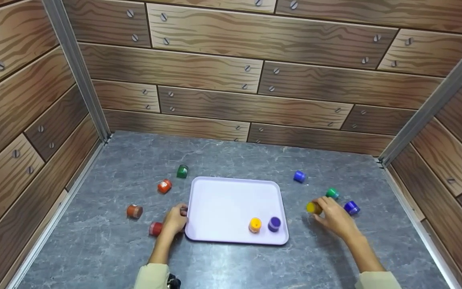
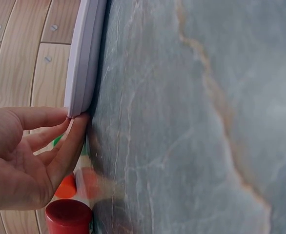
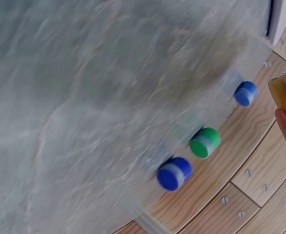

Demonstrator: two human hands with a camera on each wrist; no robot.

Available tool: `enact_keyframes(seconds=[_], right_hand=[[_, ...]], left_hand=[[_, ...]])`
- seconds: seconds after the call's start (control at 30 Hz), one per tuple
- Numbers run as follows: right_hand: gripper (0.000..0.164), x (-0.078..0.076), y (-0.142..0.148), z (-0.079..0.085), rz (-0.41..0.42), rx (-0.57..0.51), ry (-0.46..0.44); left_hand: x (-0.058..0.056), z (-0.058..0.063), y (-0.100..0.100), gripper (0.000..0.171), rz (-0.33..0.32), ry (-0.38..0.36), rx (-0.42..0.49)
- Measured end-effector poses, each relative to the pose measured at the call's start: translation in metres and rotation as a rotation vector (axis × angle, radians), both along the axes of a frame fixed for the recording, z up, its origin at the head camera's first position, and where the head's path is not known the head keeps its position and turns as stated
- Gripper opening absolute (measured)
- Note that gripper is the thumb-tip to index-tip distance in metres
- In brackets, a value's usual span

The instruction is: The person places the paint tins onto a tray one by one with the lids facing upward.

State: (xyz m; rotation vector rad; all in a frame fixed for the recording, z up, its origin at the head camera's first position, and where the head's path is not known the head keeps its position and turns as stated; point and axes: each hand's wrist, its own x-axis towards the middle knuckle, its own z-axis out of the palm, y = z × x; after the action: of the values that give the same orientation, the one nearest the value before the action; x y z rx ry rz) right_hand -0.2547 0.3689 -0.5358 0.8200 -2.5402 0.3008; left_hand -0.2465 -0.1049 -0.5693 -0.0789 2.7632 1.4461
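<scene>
A pale lilac tray [image 1: 231, 200] lies on the table, carrying an orange-yellow paint jar [image 1: 255, 225] and a purple paint jar [image 1: 274, 224] near its front right. My left hand [image 1: 175, 218] pinches the tray's left edge; in the left wrist view, fingertips [image 2: 65, 114] meet the tray's rim [image 2: 82, 73] at its corner. To the right of the tray, my right hand [image 1: 333, 216] grips a yellow paint jar [image 1: 313, 207] between thumb and fingers. The right wrist view shows that yellow jar [image 3: 281, 92] raised off the table, partly covered by the hand.
Left of the tray are a dark green jar [image 1: 182, 171], an orange-red jar [image 1: 165, 186], a brown jar [image 1: 134, 211] and a red jar [image 1: 155, 228]. Around the right hand stand a blue jar [image 1: 299, 176], a green jar [image 1: 332, 193] and a dark blue jar [image 1: 351, 207]. Wood-patterned walls enclose the table.
</scene>
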Motion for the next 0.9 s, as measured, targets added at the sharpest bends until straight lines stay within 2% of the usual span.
enact_keyframes(seconds=[0.23, 0.5, 0.9], right_hand=[[0.043, -0.002, -0.016, 0.004, 0.05, -0.064, 0.034], [0.043, -0.002, -0.034, 0.007, 0.108, -0.094, 0.057], [0.04, 0.005, -0.063, 0.006, 0.153, -0.19, 0.031]], left_hand=[[0.001, -0.001, 0.0, 0.038, -0.005, 0.006, 0.001], [0.0, -0.001, 0.001, 0.038, 0.007, -0.018, 0.043], [0.0, -0.001, 0.001, 0.039, 0.008, -0.011, 0.017]])
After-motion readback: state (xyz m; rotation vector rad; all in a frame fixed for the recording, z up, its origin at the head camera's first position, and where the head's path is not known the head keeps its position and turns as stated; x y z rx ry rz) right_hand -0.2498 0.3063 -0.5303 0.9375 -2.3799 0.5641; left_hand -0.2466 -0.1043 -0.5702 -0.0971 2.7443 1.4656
